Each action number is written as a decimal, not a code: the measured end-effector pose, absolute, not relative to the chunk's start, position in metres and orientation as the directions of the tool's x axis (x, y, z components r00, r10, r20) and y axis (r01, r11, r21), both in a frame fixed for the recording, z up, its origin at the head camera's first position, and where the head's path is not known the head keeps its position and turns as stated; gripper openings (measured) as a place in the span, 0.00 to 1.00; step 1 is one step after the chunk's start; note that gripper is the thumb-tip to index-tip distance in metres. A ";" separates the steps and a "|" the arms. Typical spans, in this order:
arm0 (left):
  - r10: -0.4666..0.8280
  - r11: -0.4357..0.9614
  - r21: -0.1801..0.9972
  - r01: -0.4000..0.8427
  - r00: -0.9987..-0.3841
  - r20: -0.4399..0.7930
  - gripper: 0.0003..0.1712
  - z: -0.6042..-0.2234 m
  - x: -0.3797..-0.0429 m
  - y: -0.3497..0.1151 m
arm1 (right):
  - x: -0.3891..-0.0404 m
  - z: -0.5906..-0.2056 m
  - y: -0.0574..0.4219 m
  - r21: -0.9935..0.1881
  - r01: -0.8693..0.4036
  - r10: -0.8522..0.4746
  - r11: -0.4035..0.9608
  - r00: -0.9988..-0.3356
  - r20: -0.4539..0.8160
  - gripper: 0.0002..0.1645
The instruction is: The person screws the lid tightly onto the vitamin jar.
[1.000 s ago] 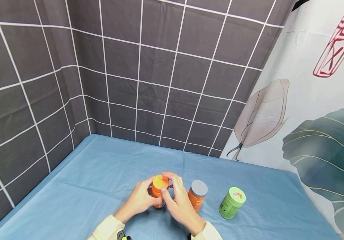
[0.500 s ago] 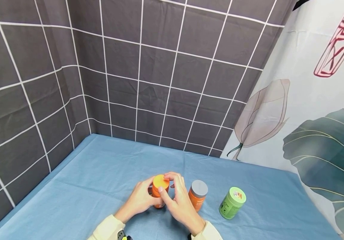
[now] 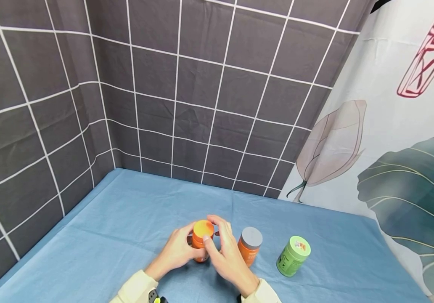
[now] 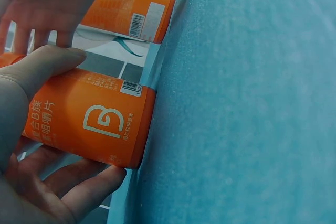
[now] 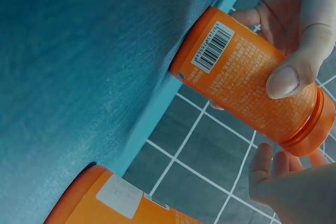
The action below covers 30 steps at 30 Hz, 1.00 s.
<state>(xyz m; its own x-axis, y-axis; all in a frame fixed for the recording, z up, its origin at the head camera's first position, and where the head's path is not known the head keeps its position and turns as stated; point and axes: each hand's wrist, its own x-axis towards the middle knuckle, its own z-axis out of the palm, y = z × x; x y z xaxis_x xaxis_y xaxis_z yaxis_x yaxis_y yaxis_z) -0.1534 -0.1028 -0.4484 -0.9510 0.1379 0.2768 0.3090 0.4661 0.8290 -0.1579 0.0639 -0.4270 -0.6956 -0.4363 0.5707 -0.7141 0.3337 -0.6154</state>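
An orange supplement bottle (image 4: 100,114) stands upright on the blue cloth, with printed text and a white B mark on its label. My left hand (image 3: 177,249) grips the bottle's body, thumb on the near side and fingers round the other. At the top, my right hand (image 3: 229,254) holds the orange lid (image 3: 203,227) between thumb and fingers. The lid sits on the bottle; in the right wrist view (image 5: 310,132) a groove shows beneath its rim. Part of the bottle is hidden by the hands in the head view.
Just right of my right hand stands another orange bottle (image 3: 248,252) with a grey lid. Further right is a green jar (image 3: 292,256) with a light green lid. A blue cloth (image 3: 133,219) covers the table, with dark grid-patterned curtains (image 3: 194,84) behind it.
My right thumb and fingers have shifted slightly on the lid, the index finger now lying nearer its far edge. The left hand and bottle have stayed in place.
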 end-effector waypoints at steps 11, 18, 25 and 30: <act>0.136 0.476 0.829 0.294 -0.956 0.260 0.37 -0.447 -0.153 -0.103 | -0.158 -0.427 0.064 -0.639 -0.707 -0.440 0.303 -0.699 0.565 0.19; 0.140 0.482 0.830 0.281 -0.960 0.243 0.38 -0.447 -0.153 -0.103 | -0.159 -0.428 0.063 -0.628 -0.715 -0.417 0.308 -0.695 0.586 0.18; 0.135 0.496 0.823 0.278 -0.961 0.243 0.37 -0.447 -0.153 -0.102 | -0.160 -0.428 0.062 -0.612 -0.713 -0.397 0.341 -0.700 0.594 0.18; 0.133 0.503 0.818 0.279 -0.960 0.245 0.37 -0.446 -0.152 -0.102 | -0.160 -0.428 0.062 -0.611 -0.710 -0.391 0.350 -0.703 0.594 0.18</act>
<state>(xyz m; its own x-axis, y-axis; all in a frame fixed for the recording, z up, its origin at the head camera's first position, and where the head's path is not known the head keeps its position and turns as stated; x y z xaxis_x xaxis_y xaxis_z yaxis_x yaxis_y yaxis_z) -0.1522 -0.1022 -0.4456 -0.9603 0.1329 0.2452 0.2785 0.5028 0.8183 -0.1596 0.0616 -0.4279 -0.7033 -0.3907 0.5939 -0.7102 0.3504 -0.6106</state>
